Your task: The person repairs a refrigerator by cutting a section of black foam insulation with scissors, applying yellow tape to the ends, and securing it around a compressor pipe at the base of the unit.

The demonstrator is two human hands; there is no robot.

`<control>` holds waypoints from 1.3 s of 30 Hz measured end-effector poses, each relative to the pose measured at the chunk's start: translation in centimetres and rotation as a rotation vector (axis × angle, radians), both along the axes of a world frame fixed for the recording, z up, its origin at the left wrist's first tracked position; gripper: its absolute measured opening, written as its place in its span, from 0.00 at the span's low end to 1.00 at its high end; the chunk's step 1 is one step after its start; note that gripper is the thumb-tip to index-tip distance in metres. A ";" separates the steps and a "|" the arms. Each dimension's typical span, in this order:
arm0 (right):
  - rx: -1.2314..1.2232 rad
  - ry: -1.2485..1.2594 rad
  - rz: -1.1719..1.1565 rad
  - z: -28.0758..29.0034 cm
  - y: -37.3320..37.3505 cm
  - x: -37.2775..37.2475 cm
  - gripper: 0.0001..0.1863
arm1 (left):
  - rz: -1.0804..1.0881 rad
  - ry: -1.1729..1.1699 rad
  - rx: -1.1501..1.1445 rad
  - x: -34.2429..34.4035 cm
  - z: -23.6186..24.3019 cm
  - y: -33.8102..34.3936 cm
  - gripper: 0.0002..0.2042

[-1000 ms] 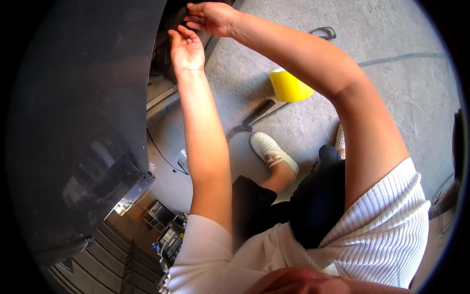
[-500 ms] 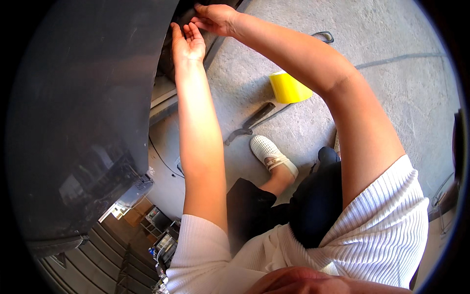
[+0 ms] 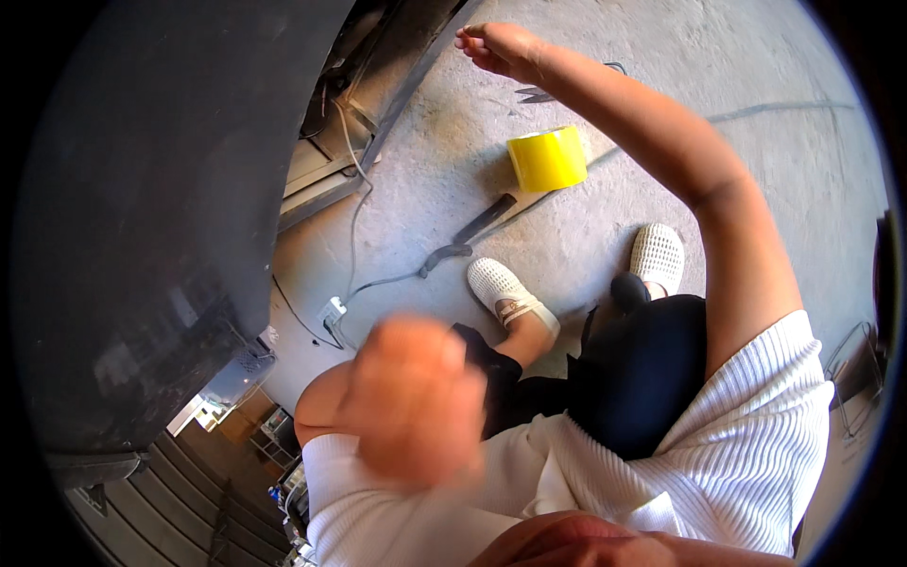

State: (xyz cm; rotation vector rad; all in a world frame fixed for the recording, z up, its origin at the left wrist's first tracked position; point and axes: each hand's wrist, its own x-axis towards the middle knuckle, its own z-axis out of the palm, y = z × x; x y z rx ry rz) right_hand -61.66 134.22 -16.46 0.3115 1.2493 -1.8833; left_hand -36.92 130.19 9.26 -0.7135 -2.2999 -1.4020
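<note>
My right hand [image 3: 503, 51] is raised over the floor beside the dark machine's open bay [image 3: 345, 71]. Its fingers are curled and close together; anything between them is too small to make out. Scissors [image 3: 536, 95] lie on the floor under my right forearm, which hides their middle. Just below them stands a roll of yellow tape [image 3: 548, 160]. My left hand [image 3: 416, 402] is drawn back close to my chest, smeared by motion, so its fingers cannot be read.
A large dark panel [image 3: 161, 208] fills the left side. From the bay a grey cable [image 3: 356, 222] runs down to a white socket block [image 3: 333, 310]. A black tube [image 3: 485, 218] lies on the concrete near my pale clogs [image 3: 499, 283]. Equipment stands at the lower left.
Both hands have come out of the machine's bay. My left hand has swung down to my chest, and my right has moved rightward over the floor. The scissors' blades and the cable now show.
</note>
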 end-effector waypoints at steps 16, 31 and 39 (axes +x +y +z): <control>0.188 0.272 0.153 0.1 4.5 1.5 0.16 | -0.281 0.448 0.739 -1.1 4.1 5.5 0.24; 0.532 1.107 0.806 -0.1 12.1 6.8 0.41 | 0.384 -0.587 -0.080 -3.4 -11.3 -4.8 0.14; 0.711 1.263 1.046 -1.7 14.7 10.9 0.54 | 0.442 -1.443 0.530 -1.0 -24.4 -6.4 0.23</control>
